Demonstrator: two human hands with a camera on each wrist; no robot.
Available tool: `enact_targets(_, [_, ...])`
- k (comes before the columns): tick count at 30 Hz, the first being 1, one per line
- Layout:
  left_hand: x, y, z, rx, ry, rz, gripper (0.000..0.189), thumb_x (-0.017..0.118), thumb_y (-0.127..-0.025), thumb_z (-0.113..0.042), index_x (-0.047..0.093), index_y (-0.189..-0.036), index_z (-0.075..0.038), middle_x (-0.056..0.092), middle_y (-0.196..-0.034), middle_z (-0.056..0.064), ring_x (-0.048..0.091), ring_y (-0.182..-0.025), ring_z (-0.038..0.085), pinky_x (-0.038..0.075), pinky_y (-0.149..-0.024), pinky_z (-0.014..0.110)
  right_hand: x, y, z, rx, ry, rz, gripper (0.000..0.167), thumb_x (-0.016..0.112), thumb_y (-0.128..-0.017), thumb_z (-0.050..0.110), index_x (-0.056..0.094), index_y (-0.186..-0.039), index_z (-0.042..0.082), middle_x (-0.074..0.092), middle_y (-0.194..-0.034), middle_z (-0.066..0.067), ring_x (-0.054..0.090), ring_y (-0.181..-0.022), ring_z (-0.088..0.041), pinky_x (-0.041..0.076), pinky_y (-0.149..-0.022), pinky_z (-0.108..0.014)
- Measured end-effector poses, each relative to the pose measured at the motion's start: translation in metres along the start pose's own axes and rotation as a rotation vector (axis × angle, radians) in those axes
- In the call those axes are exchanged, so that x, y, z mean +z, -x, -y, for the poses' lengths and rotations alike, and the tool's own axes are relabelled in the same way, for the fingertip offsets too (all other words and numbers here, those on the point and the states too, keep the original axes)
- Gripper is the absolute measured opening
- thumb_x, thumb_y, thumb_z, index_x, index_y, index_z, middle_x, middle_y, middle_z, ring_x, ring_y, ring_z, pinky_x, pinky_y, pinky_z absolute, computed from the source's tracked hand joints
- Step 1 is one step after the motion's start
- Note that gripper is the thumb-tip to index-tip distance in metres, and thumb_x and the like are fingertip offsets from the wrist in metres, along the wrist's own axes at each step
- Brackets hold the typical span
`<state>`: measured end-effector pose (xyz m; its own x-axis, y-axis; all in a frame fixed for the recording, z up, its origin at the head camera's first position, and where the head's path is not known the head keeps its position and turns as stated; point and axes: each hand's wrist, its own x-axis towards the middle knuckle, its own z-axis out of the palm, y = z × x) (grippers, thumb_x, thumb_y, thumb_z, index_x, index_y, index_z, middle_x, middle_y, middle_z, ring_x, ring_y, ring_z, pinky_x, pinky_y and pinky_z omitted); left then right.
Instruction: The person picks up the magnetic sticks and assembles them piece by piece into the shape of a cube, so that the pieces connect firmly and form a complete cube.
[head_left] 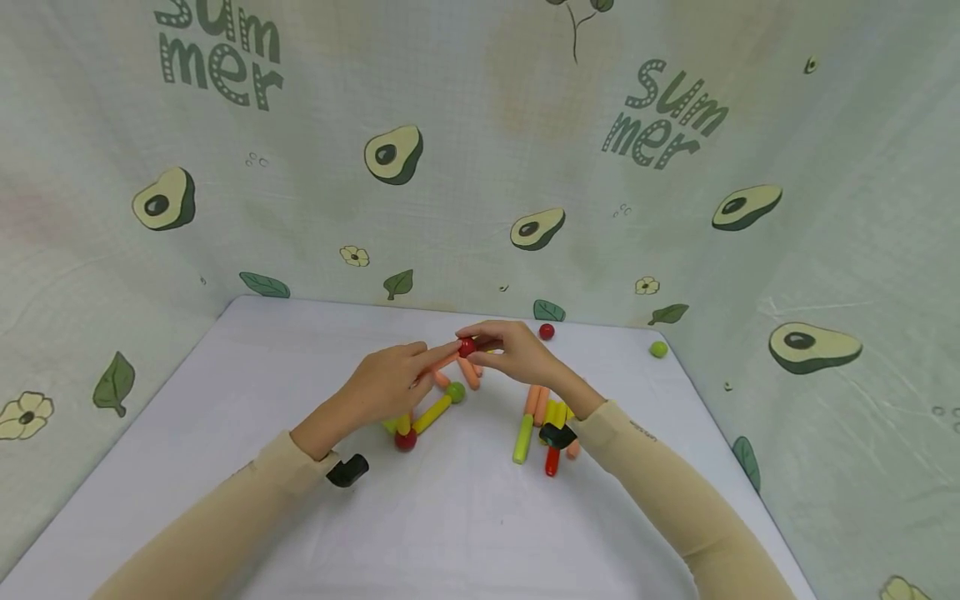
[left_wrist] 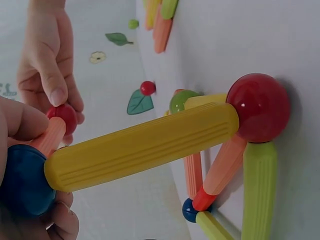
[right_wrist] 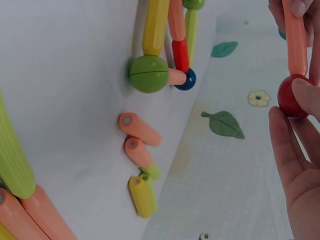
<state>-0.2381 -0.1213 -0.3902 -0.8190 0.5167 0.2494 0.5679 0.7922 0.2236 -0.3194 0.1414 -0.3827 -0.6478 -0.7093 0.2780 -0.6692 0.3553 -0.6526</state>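
My left hand (head_left: 384,383) grips a dark blue ball (left_wrist: 25,180), its fingers also against a salmon rod (left_wrist: 51,135). The thumb and fingers of my right hand (head_left: 517,350) pinch a red ball (right_wrist: 291,97) at the rod's other end. From the blue ball a yellow magnetic rod (left_wrist: 145,142) slants down to another red ball (left_wrist: 260,107) on the table. That ball joins a frame of rods with a green ball (right_wrist: 149,73) and a second blue ball (right_wrist: 185,79) at its corners.
Right of the frame lies a group of loose rods (head_left: 542,404) in several colours, partly under my right forearm. A few more rods (right_wrist: 142,130) lie beyond the frame. Toward the back are a loose red ball (head_left: 547,332) and green ball (head_left: 658,349). Printed cloth (head_left: 465,208) walls the table.
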Motion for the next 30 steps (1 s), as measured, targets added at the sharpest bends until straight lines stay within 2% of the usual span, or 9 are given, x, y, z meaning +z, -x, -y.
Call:
enact_targets(5, [0.001, -0.001, 0.001, 0.007, 0.012, 0.005, 0.059, 0.057, -0.107, -0.02, 0.044, -0.164, -0.029, 0.049, -0.085, -0.004, 0.041, -0.061, 0.012, 0.037, -0.055, 0.025, 0.002, -0.001, -0.001, 0.01, -0.029, -0.007, 0.052, 0.078, -0.097, 0.005, 0.063, -0.146, 0.007, 0.07, -0.137, -0.008, 0.073, -0.115, -0.021, 0.059, -0.1, -0.045])
enact_targets(10, [0.001, 0.0, 0.002, 0.002, 0.011, 0.002, 0.059, 0.058, -0.107, -0.021, 0.043, -0.164, -0.029, 0.049, -0.086, -0.003, 0.041, -0.063, 0.011, 0.039, -0.056, 0.025, 0.006, 0.002, -0.009, 0.074, -0.005, -0.008, 0.059, 0.077, -0.098, 0.008, 0.055, -0.153, 0.009, 0.068, -0.138, -0.009, 0.072, -0.116, -0.025, 0.059, -0.1, -0.047])
enact_targets(14, [0.002, 0.001, 0.002, -0.012, 0.013, 0.001, 0.059, 0.057, -0.107, -0.021, 0.044, -0.163, -0.031, 0.049, -0.087, -0.003, 0.042, -0.064, 0.012, 0.039, -0.056, 0.025, 0.019, 0.005, -0.024, 0.101, 0.066, 0.048, 0.049, 0.076, -0.098, 0.005, 0.062, -0.144, 0.006, 0.069, -0.135, -0.013, 0.072, -0.111, -0.028, 0.06, -0.098, -0.043])
enact_targets(18, [0.002, 0.002, 0.002, -0.022, 0.009, 0.006, 0.058, 0.057, -0.107, -0.022, 0.044, -0.163, -0.032, 0.051, -0.089, -0.004, 0.043, -0.065, 0.012, 0.039, -0.056, 0.026, 0.034, 0.006, -0.034, 0.107, 0.117, 0.162, 0.04, 0.075, -0.097, 0.003, 0.067, -0.137, 0.002, 0.069, -0.132, -0.016, 0.071, -0.106, -0.03, 0.061, -0.095, -0.039])
enact_targets(21, [0.002, 0.002, 0.002, -0.02, 0.006, 0.006, 0.059, 0.057, -0.107, -0.022, 0.044, -0.163, -0.033, 0.05, -0.088, -0.004, 0.043, -0.064, 0.012, 0.038, -0.056, 0.026, 0.044, 0.004, -0.038, 0.09, 0.158, 0.227, 0.036, 0.074, -0.098, 0.004, 0.071, -0.134, 0.003, 0.072, -0.12, -0.013, 0.068, -0.099, -0.029, 0.06, -0.089, -0.033])
enact_targets(25, [0.001, 0.002, 0.004, -0.009, 0.008, 0.006, 0.059, 0.058, -0.106, -0.021, 0.045, -0.163, -0.033, 0.048, -0.086, -0.004, 0.041, -0.062, 0.012, 0.036, -0.055, 0.026, 0.052, 0.001, -0.037, 0.06, 0.211, 0.268, 0.036, 0.076, -0.097, 0.003, 0.073, -0.133, 0.005, 0.073, -0.102, -0.007, 0.06, -0.083, -0.023, 0.052, -0.075, -0.027])
enact_targets(30, [-0.001, 0.001, 0.007, 0.023, 0.017, 0.021, 0.057, 0.056, -0.107, -0.021, 0.045, -0.162, -0.033, 0.051, -0.09, -0.006, 0.043, -0.067, 0.01, 0.039, -0.058, 0.025, 0.056, 0.001, -0.035, 0.06, 0.287, 0.27, 0.027, 0.079, -0.097, 0.011, 0.077, -0.124, 0.008, 0.076, -0.105, -0.002, 0.062, -0.08, -0.017, 0.052, -0.074, -0.023])
